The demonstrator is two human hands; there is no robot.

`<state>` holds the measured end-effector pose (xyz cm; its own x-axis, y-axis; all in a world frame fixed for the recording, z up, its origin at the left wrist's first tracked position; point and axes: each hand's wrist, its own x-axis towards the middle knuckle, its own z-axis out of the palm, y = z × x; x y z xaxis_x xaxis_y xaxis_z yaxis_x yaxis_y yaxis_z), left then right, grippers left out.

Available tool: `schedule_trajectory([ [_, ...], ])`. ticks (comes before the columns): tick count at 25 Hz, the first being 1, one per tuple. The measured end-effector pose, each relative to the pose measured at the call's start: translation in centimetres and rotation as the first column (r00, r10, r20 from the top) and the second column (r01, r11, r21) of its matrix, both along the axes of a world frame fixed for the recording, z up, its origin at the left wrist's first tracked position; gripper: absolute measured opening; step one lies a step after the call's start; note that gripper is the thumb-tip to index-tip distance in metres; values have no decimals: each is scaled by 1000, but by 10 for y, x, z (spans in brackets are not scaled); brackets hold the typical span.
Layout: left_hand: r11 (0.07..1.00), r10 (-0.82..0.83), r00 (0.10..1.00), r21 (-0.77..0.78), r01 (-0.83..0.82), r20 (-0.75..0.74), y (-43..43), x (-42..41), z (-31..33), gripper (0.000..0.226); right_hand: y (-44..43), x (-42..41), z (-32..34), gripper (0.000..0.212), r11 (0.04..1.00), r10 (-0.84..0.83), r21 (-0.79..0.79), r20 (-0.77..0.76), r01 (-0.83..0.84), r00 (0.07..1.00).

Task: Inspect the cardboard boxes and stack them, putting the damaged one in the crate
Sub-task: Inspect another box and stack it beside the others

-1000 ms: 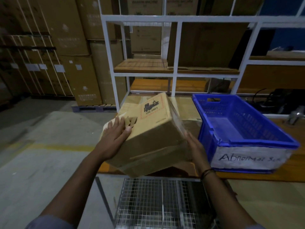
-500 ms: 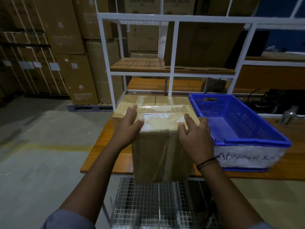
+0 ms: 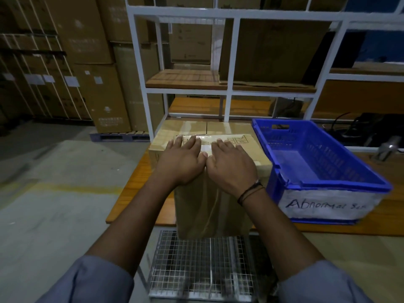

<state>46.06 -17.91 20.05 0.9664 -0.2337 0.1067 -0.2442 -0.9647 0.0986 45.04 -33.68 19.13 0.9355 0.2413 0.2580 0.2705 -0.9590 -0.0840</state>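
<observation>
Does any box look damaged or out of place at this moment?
No damage shows on the front box under the left hand and right hand. One oddity: its bottom edge appears below the table front edge, so it seems to overhang.

Both my hands lie flat, palms down, on the top of the cardboard box [image 3: 207,211], fingers straight and pointing away from me. My left hand [image 3: 182,159] covers the left part of that top and my right hand [image 3: 231,162] the right part. They lie side by side, thumbs close together over the box's middle. My bare forearms reach in from either side of the box's near face. A dark cord [image 3: 250,191] circles my right wrist. Grey-blue sleeves [image 3: 87,281] cover my upper arms.
</observation>
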Motion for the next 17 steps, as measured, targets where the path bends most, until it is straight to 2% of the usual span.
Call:
schedule_trajectory([
  [5,1000,12,1000,-13,-12,-13,3,-2,-6,62,1,-2,-6,62,1000,24,-7,-10,-24,1000],
  [17,998,18,1000,-62,-18,14,4,-3,-10,62,-12,-7,-4,61,999,-24,24,-4,24,1000],
])
